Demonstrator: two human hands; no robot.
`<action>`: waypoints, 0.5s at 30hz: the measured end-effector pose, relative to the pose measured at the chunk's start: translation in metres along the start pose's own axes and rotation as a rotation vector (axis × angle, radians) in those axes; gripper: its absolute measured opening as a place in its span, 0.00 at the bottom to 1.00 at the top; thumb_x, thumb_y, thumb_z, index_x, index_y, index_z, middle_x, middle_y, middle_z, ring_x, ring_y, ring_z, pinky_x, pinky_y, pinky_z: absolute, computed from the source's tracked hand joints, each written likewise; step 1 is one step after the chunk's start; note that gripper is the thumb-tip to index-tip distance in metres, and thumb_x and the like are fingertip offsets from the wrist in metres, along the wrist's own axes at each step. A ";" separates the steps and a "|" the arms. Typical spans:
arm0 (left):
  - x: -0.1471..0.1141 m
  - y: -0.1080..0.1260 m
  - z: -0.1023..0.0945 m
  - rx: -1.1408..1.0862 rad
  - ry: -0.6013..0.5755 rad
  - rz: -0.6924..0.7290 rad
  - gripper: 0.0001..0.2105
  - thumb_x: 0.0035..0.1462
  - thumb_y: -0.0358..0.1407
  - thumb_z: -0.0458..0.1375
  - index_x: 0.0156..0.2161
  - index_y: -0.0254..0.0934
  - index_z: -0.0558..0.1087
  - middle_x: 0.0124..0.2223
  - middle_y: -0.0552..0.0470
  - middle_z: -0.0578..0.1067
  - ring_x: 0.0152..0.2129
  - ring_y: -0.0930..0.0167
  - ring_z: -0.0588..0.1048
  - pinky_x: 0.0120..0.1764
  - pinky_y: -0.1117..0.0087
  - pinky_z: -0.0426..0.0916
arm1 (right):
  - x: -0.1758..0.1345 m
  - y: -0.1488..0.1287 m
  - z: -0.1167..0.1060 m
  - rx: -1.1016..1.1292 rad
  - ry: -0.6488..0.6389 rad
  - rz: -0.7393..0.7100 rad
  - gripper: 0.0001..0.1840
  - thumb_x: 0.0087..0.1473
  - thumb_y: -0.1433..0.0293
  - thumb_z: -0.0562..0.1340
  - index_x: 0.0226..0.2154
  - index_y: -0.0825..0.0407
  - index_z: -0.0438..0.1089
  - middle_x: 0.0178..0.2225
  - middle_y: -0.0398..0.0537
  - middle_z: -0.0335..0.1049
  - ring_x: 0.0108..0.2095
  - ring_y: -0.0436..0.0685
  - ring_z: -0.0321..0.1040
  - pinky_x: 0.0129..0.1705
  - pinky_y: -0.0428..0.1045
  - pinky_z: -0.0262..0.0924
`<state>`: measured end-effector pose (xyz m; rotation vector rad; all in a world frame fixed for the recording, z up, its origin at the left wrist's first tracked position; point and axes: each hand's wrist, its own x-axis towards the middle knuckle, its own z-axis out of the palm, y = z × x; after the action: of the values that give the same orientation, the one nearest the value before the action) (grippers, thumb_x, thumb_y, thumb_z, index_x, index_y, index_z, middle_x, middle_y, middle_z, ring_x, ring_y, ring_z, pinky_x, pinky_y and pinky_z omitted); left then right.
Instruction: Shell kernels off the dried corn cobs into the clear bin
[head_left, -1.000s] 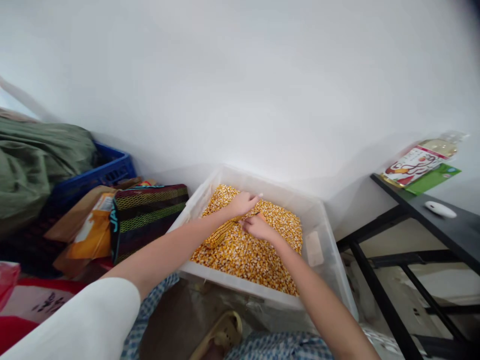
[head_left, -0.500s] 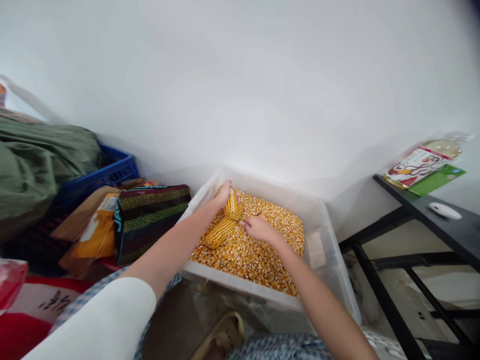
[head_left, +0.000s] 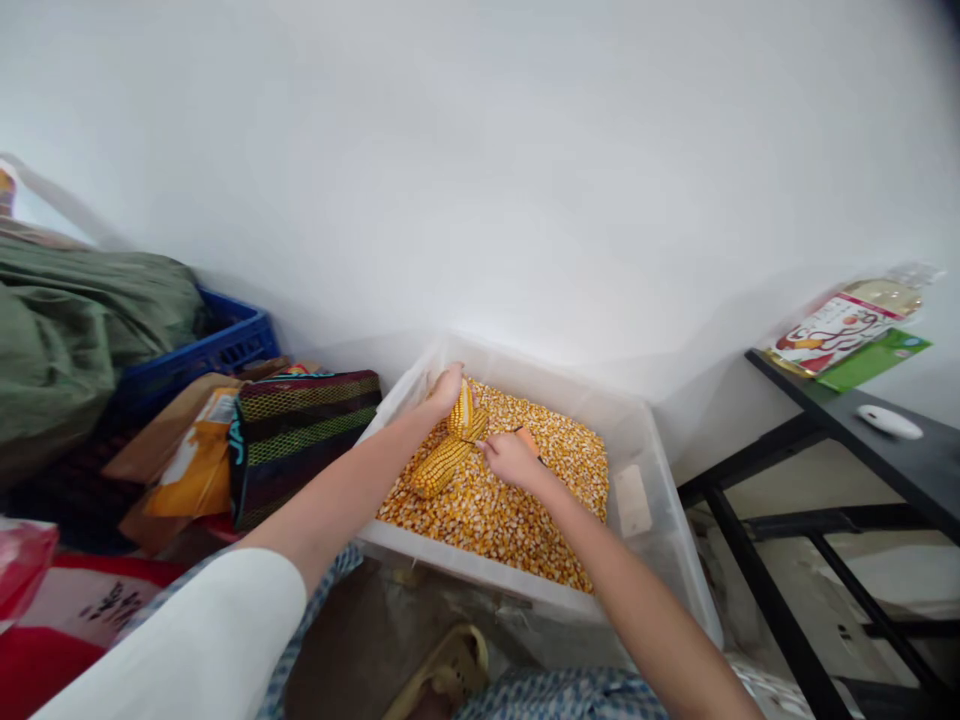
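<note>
A corn cob (head_left: 462, 408) with a bare pale strip down its side is gripped by my left hand (head_left: 448, 387), whose fingers are partly hidden behind it. My right hand (head_left: 510, 460) is closed around a screwdriver (head_left: 528, 441) with an orange and black handle. Its thin dark shaft reaches left to the cobs, its tip by the held one. Below, a fuller corn cob (head_left: 438, 470) lies on loose corn kernels (head_left: 495, 525). The kernels fill the bottom of a translucent plastic bin (head_left: 480, 575), and both hands are inside its rim.
Left of the bin are a dark striped mesh bag (head_left: 307, 430), a blue crate (head_left: 240, 335) and a green cloth (head_left: 97, 320). At right, a black table (head_left: 817, 400) carries a bottle (head_left: 847, 320) and a white mouse-shaped object (head_left: 889, 421). A wall stands behind.
My right hand has shifted slightly and turned, so more of the screwdriver's orange handle shows. My left hand and the cobs stay nearly in place.
</note>
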<state>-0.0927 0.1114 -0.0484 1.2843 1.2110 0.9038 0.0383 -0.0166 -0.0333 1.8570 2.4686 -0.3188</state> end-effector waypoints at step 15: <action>-0.015 0.018 0.014 -0.095 -0.086 0.104 0.23 0.55 0.50 0.41 0.20 0.37 0.65 0.15 0.50 0.68 0.15 0.69 0.70 0.26 0.68 0.65 | -0.011 0.038 -0.022 0.048 -0.135 -0.032 0.20 0.54 0.56 0.53 0.33 0.54 0.72 0.33 0.52 0.73 0.33 0.53 0.67 0.35 0.45 0.54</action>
<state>-0.0796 0.0959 -0.0304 1.3058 1.0296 0.9603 0.0801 -0.0132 -0.0150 1.7516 2.4228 -0.4921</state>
